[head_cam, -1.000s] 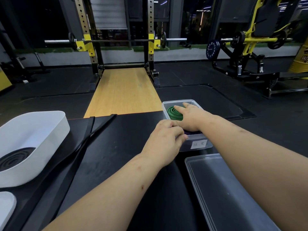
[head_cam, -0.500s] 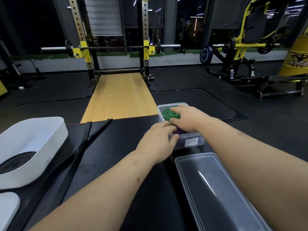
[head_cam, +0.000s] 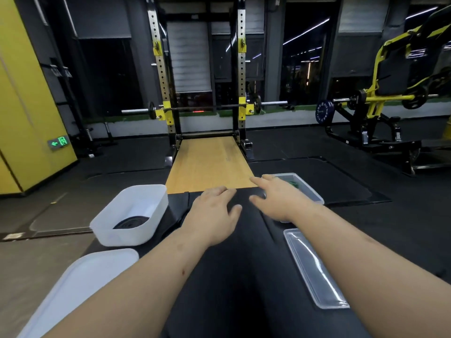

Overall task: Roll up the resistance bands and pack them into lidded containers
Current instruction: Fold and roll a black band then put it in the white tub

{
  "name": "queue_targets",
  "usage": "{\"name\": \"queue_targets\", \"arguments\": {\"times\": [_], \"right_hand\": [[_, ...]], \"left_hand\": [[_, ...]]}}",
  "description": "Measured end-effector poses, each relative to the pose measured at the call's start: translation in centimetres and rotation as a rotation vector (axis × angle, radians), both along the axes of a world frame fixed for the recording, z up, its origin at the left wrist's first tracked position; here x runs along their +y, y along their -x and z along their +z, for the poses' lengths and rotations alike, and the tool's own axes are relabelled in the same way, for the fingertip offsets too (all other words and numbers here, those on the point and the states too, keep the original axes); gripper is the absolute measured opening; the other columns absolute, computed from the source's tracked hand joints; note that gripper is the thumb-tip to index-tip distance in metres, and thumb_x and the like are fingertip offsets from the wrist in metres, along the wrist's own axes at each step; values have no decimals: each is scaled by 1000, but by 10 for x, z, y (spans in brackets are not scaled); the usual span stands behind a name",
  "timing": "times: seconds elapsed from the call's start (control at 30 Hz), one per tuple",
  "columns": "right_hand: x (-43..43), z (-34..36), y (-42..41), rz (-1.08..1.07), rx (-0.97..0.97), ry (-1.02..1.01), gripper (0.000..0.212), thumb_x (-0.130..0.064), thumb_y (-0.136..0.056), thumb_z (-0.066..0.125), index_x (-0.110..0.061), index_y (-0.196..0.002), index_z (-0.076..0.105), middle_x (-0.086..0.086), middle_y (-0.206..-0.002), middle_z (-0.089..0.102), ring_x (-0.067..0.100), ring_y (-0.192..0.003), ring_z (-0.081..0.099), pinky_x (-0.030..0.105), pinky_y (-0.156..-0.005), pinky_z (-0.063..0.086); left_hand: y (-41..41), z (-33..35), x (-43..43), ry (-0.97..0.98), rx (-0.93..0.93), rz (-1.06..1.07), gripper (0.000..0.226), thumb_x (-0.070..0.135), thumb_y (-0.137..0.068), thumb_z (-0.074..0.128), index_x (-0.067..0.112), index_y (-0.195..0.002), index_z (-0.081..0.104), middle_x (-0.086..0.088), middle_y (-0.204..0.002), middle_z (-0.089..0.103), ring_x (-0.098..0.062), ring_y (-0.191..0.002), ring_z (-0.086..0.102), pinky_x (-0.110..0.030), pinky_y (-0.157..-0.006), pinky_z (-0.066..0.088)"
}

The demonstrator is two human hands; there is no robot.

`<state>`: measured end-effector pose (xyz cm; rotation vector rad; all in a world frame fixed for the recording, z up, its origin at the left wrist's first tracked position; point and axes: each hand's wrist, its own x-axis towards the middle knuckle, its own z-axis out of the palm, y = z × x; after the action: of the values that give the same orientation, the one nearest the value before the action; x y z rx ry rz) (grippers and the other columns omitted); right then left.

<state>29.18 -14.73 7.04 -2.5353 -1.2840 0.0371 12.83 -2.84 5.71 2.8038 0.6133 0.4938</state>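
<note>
Green band (head_cam: 292, 183) lies rolled in our clear box (head_cam: 314, 196), partly behind our right hand (head_cam: 275, 198). A black band (head_cam: 131, 222) sits coiled in the white tub (head_cam: 146, 193). Our right hand and left hand (head_cam: 212, 215) are spread wide, holding nothing. The clear lid (head_cam: 314, 267) and white lid (head_cam: 85, 276) wait close by, we think for shutting next.

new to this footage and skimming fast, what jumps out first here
Two bare forearms fill the middle, left hand and right hand open over the black table. At left a white tub holds a rolled black band; at right a clear container holds a green band, a clear lid lying nearer. A squat rack stands behind.
</note>
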Motion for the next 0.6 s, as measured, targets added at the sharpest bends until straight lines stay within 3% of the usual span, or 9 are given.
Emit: {"name": "queue_targets", "arguments": {"times": [0.13,0.27,0.4,0.5,0.6], "right_hand": [[5,-12,60,75,31,-39,66,-56,-101,45,-38,-161,24,-1,-168,24,28,-151,31,48,-120,34],[8,-29,113,120,117,-61,65,-54,-102,46,-40,-161,23,-3,-171,16,24,-155,25,45,-123,30],[5,-57,160,170,195,-39,64,-54,-102,45,-41,-161,23,-9,-170,17,19,-153,30,41,-119,36],[2,-82,188,190,237,11,62,-53,-103,44,-41,-160,23,-9,-170,17,20,-151,31,42,-118,37],[1,-106,210,204,246,56,61,-52,-103,45,-41,-159,25,-7,-168,21,22,-150,34,42,-118,37]], "left_hand": [[53,-11,10,-20,-24,60,56,49,-103,43,28,-155,37,2,-162,34,-18,-151,24,-38,-124,21],[105,-29,16,5,-18,119,55,46,-103,44,27,-154,39,5,-158,39,-16,-147,30,-32,-122,25],[150,-53,21,58,32,192,49,39,-103,43,29,-151,40,7,-138,53,-18,-128,48,-34,-105,43],[174,-75,23,60,156,254,48,38,-102,42,28,-149,39,1,-131,55,-23,-123,51,-39,-100,47],[185,-94,21,59,246,288,37,42,-99,43,28,-133,48,-1,-116,54,-25,-115,51,-41,-93,50]]}}
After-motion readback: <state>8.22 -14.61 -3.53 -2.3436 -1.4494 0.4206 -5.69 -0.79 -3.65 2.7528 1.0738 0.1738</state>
